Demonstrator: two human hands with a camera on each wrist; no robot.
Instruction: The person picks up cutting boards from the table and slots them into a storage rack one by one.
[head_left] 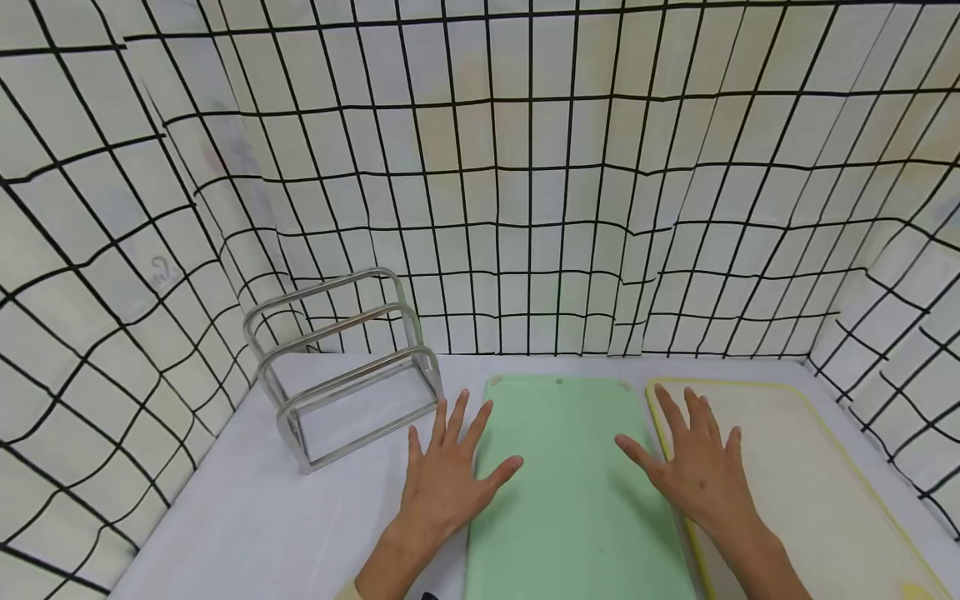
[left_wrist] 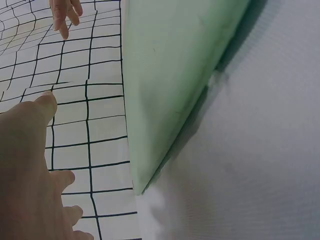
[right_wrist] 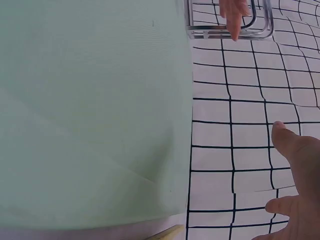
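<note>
My left hand (head_left: pixel 444 481) hovers with spread fingers over the left edge of a green cutting board (head_left: pixel 558 500). Its fingers point away toward a metal rack (head_left: pixel 360 383) and hold nothing. Opposite it, my right hand (head_left: pixel 701 475) is spread in the same way, above the near side of a cream board with a yellow rim (head_left: pixel 795 467). The left wrist view shows the green board's edge (left_wrist: pixel 170 100) beside the left hand (left_wrist: pixel 30 165). In the right wrist view the right hand (right_wrist: pixel 302 185) stays apart from the green board (right_wrist: pixel 95 115).
A white table surface (head_left: pixel 247 525) lies under the boards and rack. White walls with a black grid (head_left: pixel 510 192) rise at the back and on both sides. A small dark object (head_left: pixel 429 596) shows at the bottom edge, by the left forearm.
</note>
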